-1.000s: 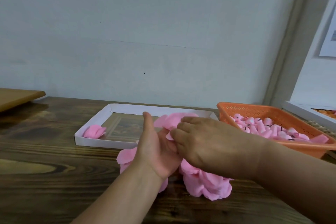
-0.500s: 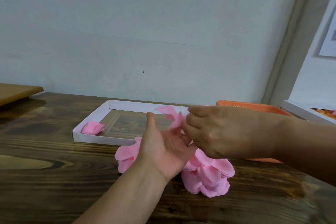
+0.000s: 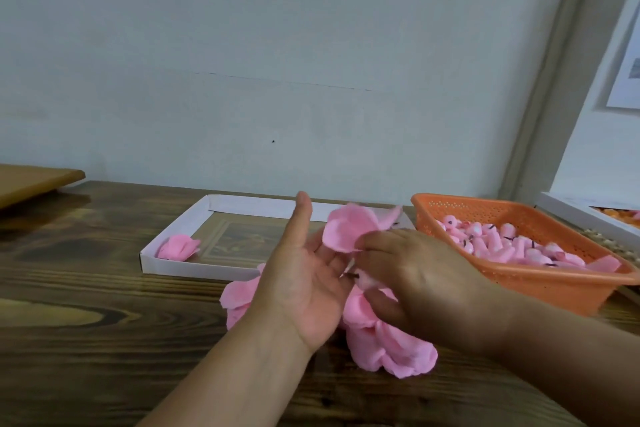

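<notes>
Wrapping step in hand: your right hand [image 3: 426, 288] pinches pink petal [image 3: 349, 229] above bud [image 3: 364, 282]; left hand [image 3: 304, 288] spread open beside it. Next: curl pink petal round bud without tearing.

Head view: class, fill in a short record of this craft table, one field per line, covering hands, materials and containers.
Left hand: open, palm turned up, thumb raised
Right hand: pinches a pink petal beside the left palm
Petal pile: on the wooden table, beneath the hands
White tray: holds one pink flower
Orange basket: holds many pink buds
</notes>
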A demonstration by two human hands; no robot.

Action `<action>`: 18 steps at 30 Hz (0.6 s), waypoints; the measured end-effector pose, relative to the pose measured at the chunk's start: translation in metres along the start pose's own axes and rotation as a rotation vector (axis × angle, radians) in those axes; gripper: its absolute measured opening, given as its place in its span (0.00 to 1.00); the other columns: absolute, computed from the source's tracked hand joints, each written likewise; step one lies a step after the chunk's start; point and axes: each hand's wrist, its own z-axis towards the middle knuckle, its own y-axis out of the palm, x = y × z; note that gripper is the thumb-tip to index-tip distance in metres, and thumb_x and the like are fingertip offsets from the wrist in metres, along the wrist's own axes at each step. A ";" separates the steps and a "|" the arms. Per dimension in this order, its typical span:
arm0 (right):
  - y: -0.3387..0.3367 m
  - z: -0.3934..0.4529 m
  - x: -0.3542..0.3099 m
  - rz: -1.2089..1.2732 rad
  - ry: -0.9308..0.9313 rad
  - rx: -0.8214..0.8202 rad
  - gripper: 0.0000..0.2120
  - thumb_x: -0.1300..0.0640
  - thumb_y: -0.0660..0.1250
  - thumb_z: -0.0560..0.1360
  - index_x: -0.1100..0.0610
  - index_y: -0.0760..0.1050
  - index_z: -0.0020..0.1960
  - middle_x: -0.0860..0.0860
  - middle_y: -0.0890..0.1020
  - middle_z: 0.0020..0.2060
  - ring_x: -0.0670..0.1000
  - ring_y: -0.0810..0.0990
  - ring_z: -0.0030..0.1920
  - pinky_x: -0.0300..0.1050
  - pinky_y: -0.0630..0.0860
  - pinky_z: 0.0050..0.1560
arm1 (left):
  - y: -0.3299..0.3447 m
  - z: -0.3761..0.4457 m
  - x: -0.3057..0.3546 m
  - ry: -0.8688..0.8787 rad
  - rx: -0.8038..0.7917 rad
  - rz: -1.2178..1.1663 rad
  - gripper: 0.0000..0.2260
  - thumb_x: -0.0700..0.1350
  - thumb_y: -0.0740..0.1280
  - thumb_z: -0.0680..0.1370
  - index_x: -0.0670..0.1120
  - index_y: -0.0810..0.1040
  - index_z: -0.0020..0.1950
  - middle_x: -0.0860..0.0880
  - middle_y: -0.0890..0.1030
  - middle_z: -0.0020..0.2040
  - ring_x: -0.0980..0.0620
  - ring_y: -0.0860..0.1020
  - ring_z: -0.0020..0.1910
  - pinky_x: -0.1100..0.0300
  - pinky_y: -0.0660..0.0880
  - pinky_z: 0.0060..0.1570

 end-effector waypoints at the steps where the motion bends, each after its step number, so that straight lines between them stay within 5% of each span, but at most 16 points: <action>1: 0.002 -0.001 -0.001 0.026 0.047 -0.015 0.08 0.59 0.63 0.71 0.60 0.78 0.46 0.54 0.79 0.47 0.57 0.76 0.47 0.53 0.72 0.46 | 0.000 -0.001 0.000 -0.001 0.028 -0.006 0.30 0.63 0.68 0.65 0.37 0.79 0.51 0.42 0.82 0.37 0.49 0.81 0.30 0.60 0.78 0.29; 7: 0.005 -0.002 -0.002 -0.007 -0.030 0.190 0.04 0.63 0.71 0.63 0.62 0.80 0.38 0.57 0.83 0.40 0.59 0.80 0.36 0.49 0.78 0.37 | -0.003 -0.006 -0.005 -0.048 0.047 -0.115 0.38 0.62 0.69 0.66 0.36 0.69 0.66 0.40 0.82 0.48 0.46 0.83 0.36 0.55 0.81 0.35; 10: 0.010 -0.002 0.001 -0.181 -0.209 0.220 0.01 0.64 0.70 0.65 0.61 0.80 0.37 0.56 0.82 0.40 0.57 0.79 0.35 0.48 0.78 0.39 | -0.004 -0.010 -0.009 -0.107 0.006 -0.089 0.33 0.65 0.64 0.71 0.35 0.76 0.57 0.43 0.81 0.36 0.49 0.79 0.30 0.60 0.78 0.30; 13: 0.010 -0.003 0.010 -0.377 -0.375 0.227 0.11 0.64 0.61 0.74 0.60 0.80 0.38 0.56 0.82 0.40 0.56 0.80 0.37 0.50 0.77 0.44 | -0.006 -0.012 -0.014 -0.135 -0.001 -0.073 0.32 0.65 0.62 0.73 0.35 0.78 0.53 0.41 0.83 0.37 0.47 0.82 0.31 0.59 0.78 0.29; 18: 0.012 -0.006 0.001 -0.483 -0.540 0.189 0.09 0.59 0.62 0.76 0.58 0.81 0.43 0.54 0.81 0.41 0.55 0.78 0.41 0.50 0.75 0.51 | -0.010 -0.010 -0.018 -0.166 -0.035 -0.075 0.35 0.69 0.58 0.72 0.38 0.85 0.45 0.42 0.83 0.36 0.48 0.83 0.32 0.58 0.80 0.32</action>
